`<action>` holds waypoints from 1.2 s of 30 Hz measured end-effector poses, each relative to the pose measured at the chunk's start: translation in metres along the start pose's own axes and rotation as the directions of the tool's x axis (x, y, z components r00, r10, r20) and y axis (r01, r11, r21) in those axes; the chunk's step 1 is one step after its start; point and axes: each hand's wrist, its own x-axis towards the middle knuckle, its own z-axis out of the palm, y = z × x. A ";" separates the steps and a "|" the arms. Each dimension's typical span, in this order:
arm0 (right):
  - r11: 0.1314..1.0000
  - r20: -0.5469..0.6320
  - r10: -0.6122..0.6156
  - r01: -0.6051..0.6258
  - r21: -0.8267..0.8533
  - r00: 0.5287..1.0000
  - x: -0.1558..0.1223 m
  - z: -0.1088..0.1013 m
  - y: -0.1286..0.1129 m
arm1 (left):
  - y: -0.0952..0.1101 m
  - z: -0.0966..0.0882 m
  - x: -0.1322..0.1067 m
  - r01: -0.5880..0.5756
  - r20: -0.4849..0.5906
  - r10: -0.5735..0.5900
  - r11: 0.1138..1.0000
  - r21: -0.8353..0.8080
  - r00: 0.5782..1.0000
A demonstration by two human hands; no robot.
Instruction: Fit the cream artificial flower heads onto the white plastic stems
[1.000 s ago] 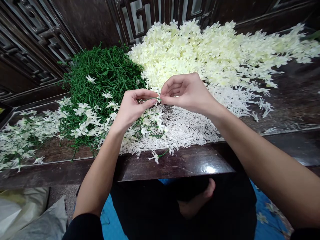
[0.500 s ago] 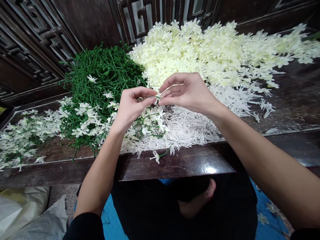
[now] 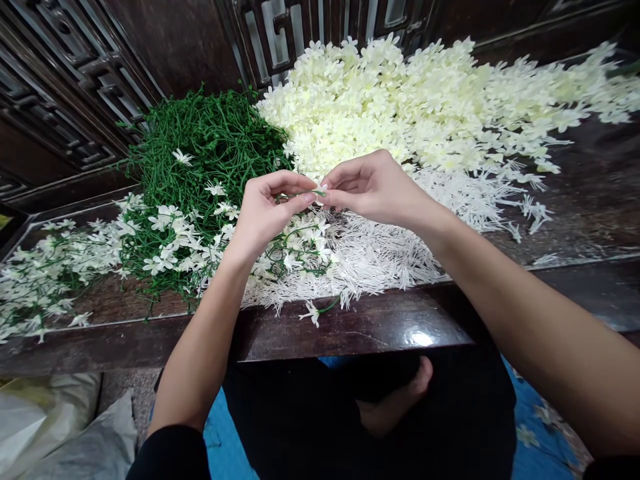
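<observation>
Between the fingers of my left hand a thin green plastic stem is pinched, its end pointing right. My right hand closes thumb and fingertips on a small white artificial flower at that end of the stem. My fingers partly cover the flower. Below the hands lie assembled white flowers on green stems and a heap of white, thread-like flower centres. Behind them rises a big pile of cream petal blossoms.
A tangle of green stems lies left of the blossoms. More stemmed flowers spread along the dark wooden bench to the left. Carved wood panelling stands behind. Pale sacks are on the floor at lower left.
My right fingers have closed in on the flower at the stem's end, with the hand dipping slightly. My left hand has barely moved.
</observation>
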 end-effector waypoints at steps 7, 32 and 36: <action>1.000 0.022 0.027 -0.027 0.007 0.999 0.000 0.001 0.001 | -0.001 0.002 0.000 -0.018 -0.026 0.019 0.999 0.026 0.999; 0.999 -0.129 0.021 -0.025 -0.024 0.991 -0.001 -0.001 -0.011 | -0.002 0.000 0.001 0.059 -0.066 -0.058 0.998 0.005 0.996; 1.000 -0.122 0.027 -0.028 -0.005 0.992 -0.001 0.003 -0.011 | -0.001 0.001 0.000 0.050 -0.047 -0.050 0.999 -0.008 0.998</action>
